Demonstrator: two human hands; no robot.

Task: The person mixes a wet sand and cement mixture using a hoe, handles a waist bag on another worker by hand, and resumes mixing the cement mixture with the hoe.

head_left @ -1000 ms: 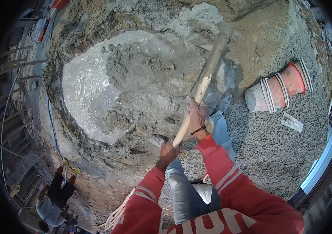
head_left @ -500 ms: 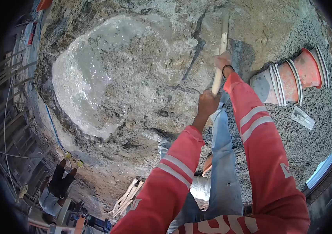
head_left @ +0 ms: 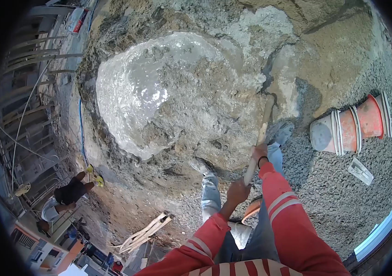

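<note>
My left hand (head_left: 239, 191) is closed around the near end of a long wooden handle (head_left: 261, 132). Further up the same handle, my right hand (head_left: 259, 151), with a dark band at the wrist, grips it too. The handle's far end is caked in grey-brown mud and rests at the edge of a heap of sand and wet mix (head_left: 214, 101); I cannot make out a blade there. Left of the heap lies a shiny pool of wet grey cement (head_left: 127, 99). My feet stand at the heap's near edge, one on each side of the handle.
Stacked orange buckets (head_left: 343, 131) lie sideways on gravel (head_left: 329, 198) at right, beside a clear plastic piece (head_left: 360, 171). Wooden poles (head_left: 145, 232) lie at lower left. Another person (head_left: 69, 193) is at far left, near a blue hose (head_left: 82, 133). Between my legs shows an orange rim (head_left: 252, 210).
Both hands have drawn the handle back toward my body, and its far end has come nearer. My view has shifted, so the pool and buckets sit lower and further right.
</note>
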